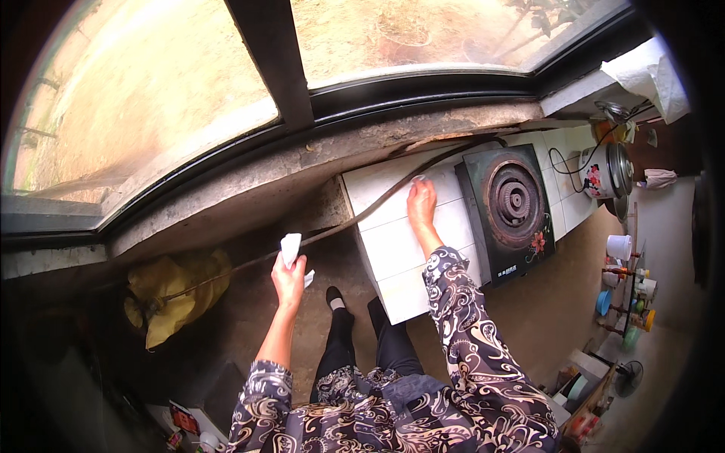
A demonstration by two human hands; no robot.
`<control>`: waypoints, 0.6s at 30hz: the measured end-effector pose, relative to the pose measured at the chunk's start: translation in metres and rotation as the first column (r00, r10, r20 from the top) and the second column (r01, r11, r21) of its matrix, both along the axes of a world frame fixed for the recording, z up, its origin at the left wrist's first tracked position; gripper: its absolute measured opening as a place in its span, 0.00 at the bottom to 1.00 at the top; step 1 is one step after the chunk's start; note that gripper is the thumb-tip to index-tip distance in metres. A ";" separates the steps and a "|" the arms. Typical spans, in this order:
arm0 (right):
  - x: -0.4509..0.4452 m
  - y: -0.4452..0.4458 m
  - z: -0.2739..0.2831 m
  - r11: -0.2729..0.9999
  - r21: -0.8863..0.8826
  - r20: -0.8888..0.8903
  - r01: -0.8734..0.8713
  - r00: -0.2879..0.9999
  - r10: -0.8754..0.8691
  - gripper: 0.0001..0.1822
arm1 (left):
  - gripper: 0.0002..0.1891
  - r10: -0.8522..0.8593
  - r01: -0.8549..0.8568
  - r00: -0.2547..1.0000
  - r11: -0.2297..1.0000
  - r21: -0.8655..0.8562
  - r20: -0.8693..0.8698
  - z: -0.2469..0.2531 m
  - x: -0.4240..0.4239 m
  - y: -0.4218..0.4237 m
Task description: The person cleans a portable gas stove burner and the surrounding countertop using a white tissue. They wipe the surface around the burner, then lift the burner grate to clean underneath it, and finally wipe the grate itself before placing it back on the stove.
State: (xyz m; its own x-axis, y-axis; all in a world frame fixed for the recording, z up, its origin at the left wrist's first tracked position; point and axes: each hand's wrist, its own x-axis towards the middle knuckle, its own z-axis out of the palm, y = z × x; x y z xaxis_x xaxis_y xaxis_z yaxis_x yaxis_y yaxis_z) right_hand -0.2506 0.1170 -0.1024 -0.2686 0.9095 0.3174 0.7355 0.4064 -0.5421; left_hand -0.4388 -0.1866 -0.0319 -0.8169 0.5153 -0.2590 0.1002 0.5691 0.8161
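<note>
My left hand (289, 278) is closed around a crumpled white tissue or cloth (290, 249), in the air left of the tiled counter. My right hand (422, 201) is over the white tiled counter (391, 249), its fingertips on a small whitish piece (419, 178) beside the hose; that piece is mostly hidden. The dark rubber hose (385, 198) crosses the counter behind the right hand and runs down to a gas cylinder partly covered by a yellow bag (181, 294). Right of this hand sits a black single-burner gas stove (515, 209) with a flower pattern.
A window frame (419, 93) and a rough concrete sill (317, 153) run along the far side. At the right end of the counter stands a white rice cooker (603, 170) with a black cord. Farther right is a rack with plastic tubs (619, 246); a fan (628, 378) stands below.
</note>
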 end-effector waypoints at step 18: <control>0.059 0.005 0.022 0.969 -0.239 -0.138 0.058 0.986 -0.093 0.10 | 0.13 -0.516 0.395 0.822 0.821 -0.411 -0.241 -0.069 -0.012 0.052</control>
State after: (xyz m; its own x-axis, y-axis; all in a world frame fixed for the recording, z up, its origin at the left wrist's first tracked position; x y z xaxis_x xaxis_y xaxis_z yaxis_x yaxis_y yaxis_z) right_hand -0.1918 0.1223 -0.0799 -0.1631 0.9788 0.1243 0.6645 0.2021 -0.7194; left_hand -0.4508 -0.1346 -0.1004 -0.5742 0.7819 -0.2429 0.6420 0.6140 0.4591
